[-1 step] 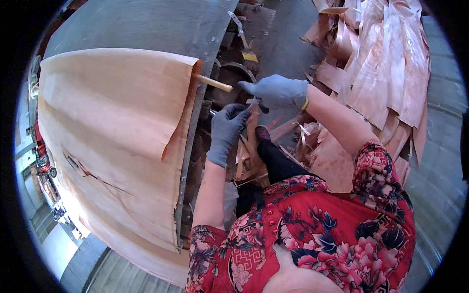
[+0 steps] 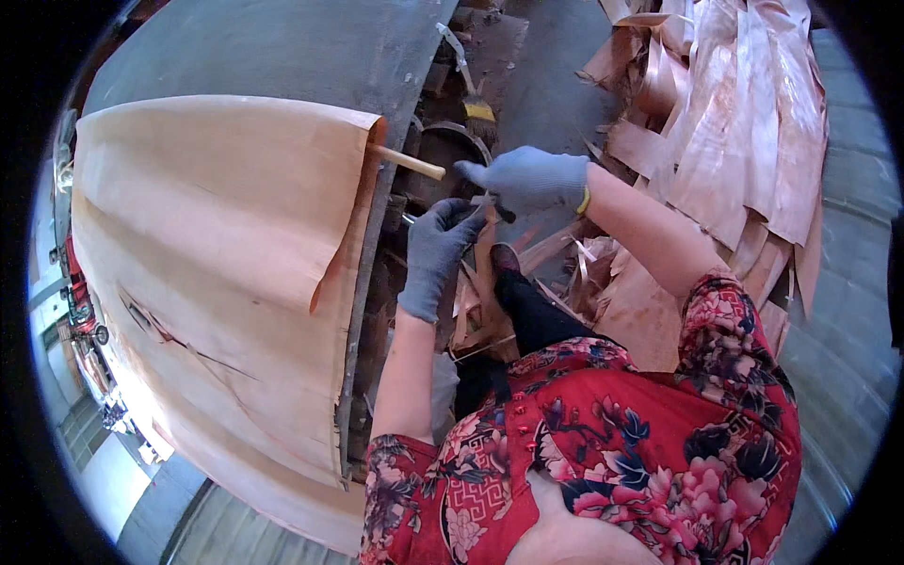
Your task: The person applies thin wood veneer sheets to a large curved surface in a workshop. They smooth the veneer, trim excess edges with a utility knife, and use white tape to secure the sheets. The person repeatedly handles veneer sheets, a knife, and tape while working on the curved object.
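Note:
My left hand, in a dark grey glove, is closed, with thumb and fingers pinching a small thin pale piece. Close beside it is my right hand, in a lighter grey glove with a yellow-edged cuff. Its fingers are curled and one points left; what they grip, if anything, is hidden. Left of both hands, a large thin wood veneer sheet lies over a table, its near right edge curling up. A pale wooden stick-like handle juts from under that edge toward my right hand.
A brush with a yellow band lies beyond my hands, beside a round metal rim. Long veneer strips are heaped at the right. Veneer scraps lie around my foot. The grey tabletop shows beyond the sheet.
Both hands have barely shifted. The small pale piece between them shows at a slightly different angle.

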Motion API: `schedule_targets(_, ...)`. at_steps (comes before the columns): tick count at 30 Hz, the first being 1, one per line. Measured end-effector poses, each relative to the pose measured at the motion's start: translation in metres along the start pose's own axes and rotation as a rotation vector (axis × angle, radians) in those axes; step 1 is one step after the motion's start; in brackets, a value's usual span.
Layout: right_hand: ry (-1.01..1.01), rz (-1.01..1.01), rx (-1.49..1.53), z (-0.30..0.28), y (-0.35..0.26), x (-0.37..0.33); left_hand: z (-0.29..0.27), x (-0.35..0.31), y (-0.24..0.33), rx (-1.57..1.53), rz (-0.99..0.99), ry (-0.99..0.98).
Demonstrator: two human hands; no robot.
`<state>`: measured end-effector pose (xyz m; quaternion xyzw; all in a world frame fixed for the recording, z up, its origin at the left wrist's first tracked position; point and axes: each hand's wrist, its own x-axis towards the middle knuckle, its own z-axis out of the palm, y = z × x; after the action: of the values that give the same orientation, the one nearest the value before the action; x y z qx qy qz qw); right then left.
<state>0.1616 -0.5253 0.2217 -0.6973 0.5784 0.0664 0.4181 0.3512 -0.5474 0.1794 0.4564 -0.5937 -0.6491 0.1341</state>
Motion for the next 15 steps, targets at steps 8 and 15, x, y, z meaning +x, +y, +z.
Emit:
schedule_targets(8,0.116,-0.102,-0.094,0.006,-0.002,0.012,-0.006,0.004,-0.015,0.492,0.141,0.194)
schedule_targets(15,0.784,0.458,0.016,0.022,0.019,0.030,-0.005,0.035,-0.039,0.292,-0.180,0.473)
